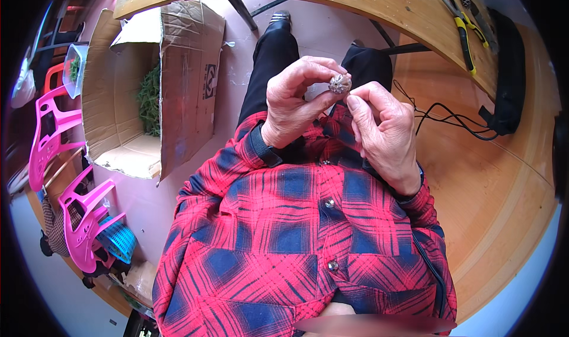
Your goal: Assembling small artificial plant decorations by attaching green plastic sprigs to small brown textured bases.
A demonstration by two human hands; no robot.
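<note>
My left hand (294,97) is closed, pinching a small pine cone (339,84) between thumb and fingers, its round, pale-tipped end facing up. Just right of it, the thumb and forefinger of my right hand (385,126) are pressed together beside the cone. Anything they hold is too small to make out. Both hands are above my lap, in front of the red and navy plaid shirt (267,230).
A wooden table (355,2) spans the far side, bearing long-nosed pliers (461,32) with yellow and black handles. An open cardboard box (186,88) with green sprigs (151,103) stands at left, near pink plastic chairs (52,126) and a blue basket (118,239). Black cables (456,119) lie at right.
</note>
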